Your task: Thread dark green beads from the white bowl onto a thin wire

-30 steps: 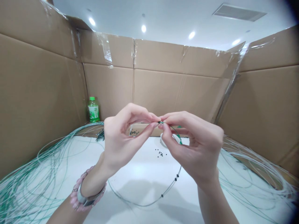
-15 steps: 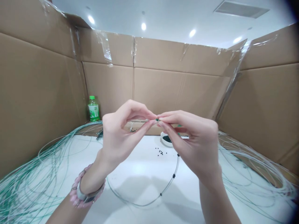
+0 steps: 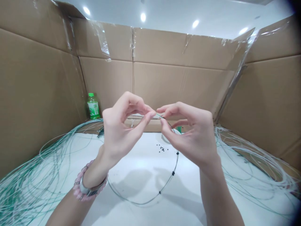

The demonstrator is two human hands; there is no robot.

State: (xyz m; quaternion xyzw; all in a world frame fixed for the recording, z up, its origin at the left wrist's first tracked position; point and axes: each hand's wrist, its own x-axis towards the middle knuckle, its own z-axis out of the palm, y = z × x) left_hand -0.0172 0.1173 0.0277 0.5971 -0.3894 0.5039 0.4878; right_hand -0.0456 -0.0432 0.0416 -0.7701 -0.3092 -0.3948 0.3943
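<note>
My left hand pinches a thin green cord between thumb and fingertips, in front of the cardboard. Close to its right, my right hand has its thumb and a finger closed about the same cord, with the index fingertip lifted off. From there the cord runs down behind the right thumb. A looped cord with several black beads spaced along it hangs below the hands. A pink bead bracelet and a grey band sit on the left wrist.
Loose black beads lie on the white table, before a white bowl partly hidden by the right hand. Bundles of green and white cord spread on both sides. A green-capped bottle stands by the cardboard wall.
My fingertips, which met around a small green part, have drawn slightly apart, and a short stretch of cord shows between them. The right index finger has lifted. The view has tilted down a little.
</note>
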